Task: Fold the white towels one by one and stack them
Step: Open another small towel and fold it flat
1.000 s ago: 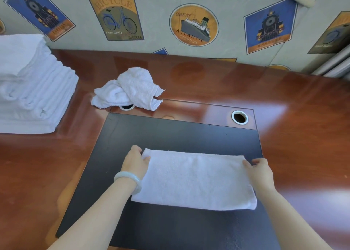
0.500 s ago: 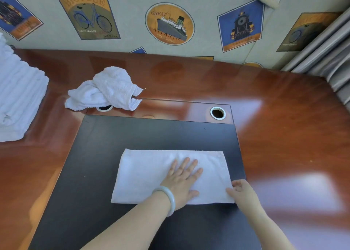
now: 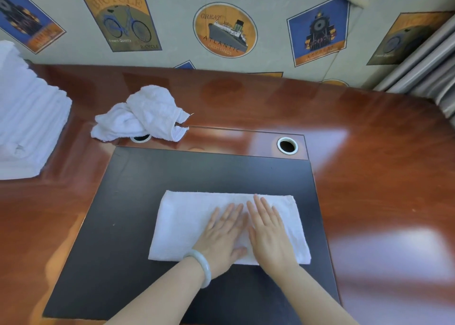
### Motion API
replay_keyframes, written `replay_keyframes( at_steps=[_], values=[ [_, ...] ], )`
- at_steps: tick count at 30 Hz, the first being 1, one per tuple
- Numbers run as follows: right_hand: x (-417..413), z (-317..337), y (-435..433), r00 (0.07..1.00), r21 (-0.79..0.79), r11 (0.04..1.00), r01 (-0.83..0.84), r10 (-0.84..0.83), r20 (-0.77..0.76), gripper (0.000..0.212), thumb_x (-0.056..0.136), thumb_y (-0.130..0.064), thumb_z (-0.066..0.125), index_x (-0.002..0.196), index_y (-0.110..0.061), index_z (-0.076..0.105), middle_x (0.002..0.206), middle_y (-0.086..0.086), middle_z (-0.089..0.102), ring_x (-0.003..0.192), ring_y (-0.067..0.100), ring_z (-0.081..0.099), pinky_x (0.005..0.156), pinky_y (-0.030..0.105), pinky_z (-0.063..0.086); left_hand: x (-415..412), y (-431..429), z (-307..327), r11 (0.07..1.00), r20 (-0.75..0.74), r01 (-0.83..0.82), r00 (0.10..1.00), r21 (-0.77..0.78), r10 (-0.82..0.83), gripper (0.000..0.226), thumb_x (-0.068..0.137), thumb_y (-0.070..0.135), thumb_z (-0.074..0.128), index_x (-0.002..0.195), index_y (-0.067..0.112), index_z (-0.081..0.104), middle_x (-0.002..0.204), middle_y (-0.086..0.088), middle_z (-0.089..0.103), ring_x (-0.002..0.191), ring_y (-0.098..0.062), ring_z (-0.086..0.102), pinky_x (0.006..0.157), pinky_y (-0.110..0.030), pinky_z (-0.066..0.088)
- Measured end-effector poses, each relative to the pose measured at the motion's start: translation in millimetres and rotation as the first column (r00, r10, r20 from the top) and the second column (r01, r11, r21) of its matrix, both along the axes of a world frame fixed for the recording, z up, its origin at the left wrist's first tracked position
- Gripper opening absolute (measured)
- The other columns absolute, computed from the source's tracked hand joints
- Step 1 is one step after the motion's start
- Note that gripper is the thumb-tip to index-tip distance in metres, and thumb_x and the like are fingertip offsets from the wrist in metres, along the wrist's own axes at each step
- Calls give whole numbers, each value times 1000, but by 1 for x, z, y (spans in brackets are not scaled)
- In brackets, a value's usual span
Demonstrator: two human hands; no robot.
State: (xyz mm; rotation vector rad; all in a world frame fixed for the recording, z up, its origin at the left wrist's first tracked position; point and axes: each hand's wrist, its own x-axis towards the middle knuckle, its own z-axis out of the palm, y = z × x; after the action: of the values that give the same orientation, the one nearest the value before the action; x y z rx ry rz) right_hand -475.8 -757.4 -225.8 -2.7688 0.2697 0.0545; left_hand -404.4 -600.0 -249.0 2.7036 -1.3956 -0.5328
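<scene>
— Hands, head view: report state.
— Left hand [image 3: 222,233] and right hand [image 3: 268,231] both lie flat, palms down, fingers straight, side by side on the folded white towel [image 3: 187,226]. Neither grips anything. A pale bracelet [image 3: 204,268] sits on the left wrist.
— Location of that towel?
— It lies as a flat rectangle on the near half of the black mat [image 3: 147,201], long edge running left to right. The mat rests on the glossy reddish-brown tabletop [image 3: 369,152].
— Other towels?
— One crumpled white towel [image 3: 145,114] lies just beyond the mat's far left corner, partly covering a cable grommet [image 3: 140,138]; a second grommet [image 3: 287,145] sits uncovered toward the far right corner. A stack of folded white towels [image 3: 27,127] stands at the tabletop's left side, well apart from the mat.
</scene>
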Motion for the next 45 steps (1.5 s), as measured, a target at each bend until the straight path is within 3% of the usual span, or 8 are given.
replay_keyframes(
  at_steps=[3,9,15,19,24,28,35,45],
  values=[
    [-10,-28,-21,993,-123,992,-6,-8,-114,60,106,-42,19,152,-30,-16,158,-9,-26,149,14,-22,120,36,-16,19,45,-7,982,90,-188,978,20,185,72,92,64,5,150,33,-23,158,6,-32,142,-12,-35,117,-46,-18],
    [-11,-34,-31,976,-197,971,137,-167,-141,69,96,-59,-1,155,-23,-12,163,-3,-15,150,16,-20,122,38,-12,44,98,0,923,133,-385,915,1,382,87,79,73,-26,152,28,-15,160,4,-25,147,-14,-24,122,-46,-9],
    [-5,-30,-37,962,-245,947,209,-244,-122,66,101,-53,8,158,-21,8,166,-1,1,152,16,-8,122,42,-9,42,76,0,918,147,-396,907,-21,395,69,96,57,4,154,24,-11,163,-2,-19,150,-21,-19,121,-47,-8],
    [1,-20,-32,949,-288,927,241,-287,-130,60,103,-37,30,156,-11,19,165,6,14,153,24,3,121,56,3,48,94,3,816,-54,-570,822,-99,568,69,103,47,26,156,21,-10,162,3,-21,149,-14,-20,122,-34,-11],
    [42,3,49,979,-189,964,-186,198,48,59,86,-8,67,142,-3,50,153,13,40,144,30,35,121,47,19,33,121,21,516,-265,-820,570,-247,778,34,97,25,52,130,16,52,135,6,43,128,-17,35,106,-27,33],
    [91,4,117,877,-76,878,-473,477,49,62,98,-2,37,157,-11,18,164,3,6,152,20,-3,121,36,-10,24,126,34,459,-470,-883,446,-94,762,9,91,25,60,90,24,51,99,9,48,89,-14,53,79,-32,50],
    [115,-29,126,873,-131,866,-482,463,-151,56,107,-35,18,158,-21,2,164,-8,-12,151,23,-13,121,41,-14,21,145,35,513,-530,-857,416,43,739,22,86,27,64,70,22,49,82,9,48,74,-11,48,72,-27,47],
    [110,-36,125,888,-225,860,-459,440,-132,59,103,-43,19,157,-20,21,164,-5,14,152,24,13,121,46,5,26,162,37,560,-504,-822,440,107,743,21,96,24,53,75,18,53,94,0,59,70,-16,49,71,-32,49]
  ],
)
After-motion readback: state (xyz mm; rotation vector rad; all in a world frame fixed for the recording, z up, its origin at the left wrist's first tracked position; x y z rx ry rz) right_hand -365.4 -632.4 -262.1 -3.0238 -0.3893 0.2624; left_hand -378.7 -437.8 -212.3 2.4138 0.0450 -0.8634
